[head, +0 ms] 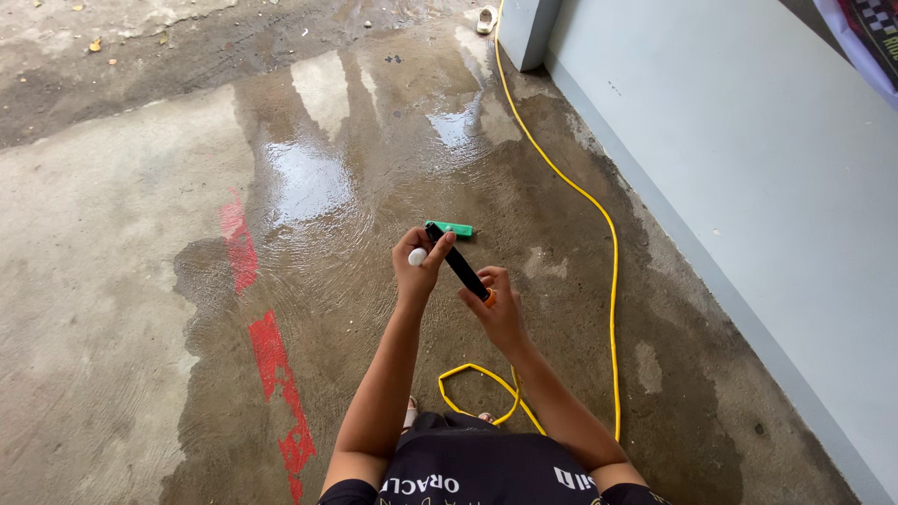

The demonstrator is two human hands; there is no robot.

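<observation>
Nearest the camera: dark shirt (486, 477) at the bottom edge, both bare forearms reaching forward over wet concrete. Just below the arms, a loop of yellow hose (613, 281) lies on the ground; the line then runs along the foot of the wall and away toward the far corner. Right hand (500, 313) closed around the lower end of a black nozzle wand (460, 266), fingers wrapped at an orange collar (489, 298) on that end. Left hand (418, 260) gripping the upper end of the same wand, thumb and fingers curled round it, with a small white piece (417, 256) showing between them; what that piece is cannot be told. Wand held tilted, upper end to the left, lower end to the right, above the floor and between the two hands. A green tip (453, 228) shows just beyond the left hand at the wand's upper end; whether it is joined to the wand or lies on the ground is unclear. Concrete floor (112, 281) dry and pale at left, dark and wet in the middle, with red paint marks (271, 360) left of the arms. Farther out, a shining puddle (304, 178). Grey wall (748, 187) on the right. At the far end, a pale slipper (485, 20) beside the wall's corner
</observation>
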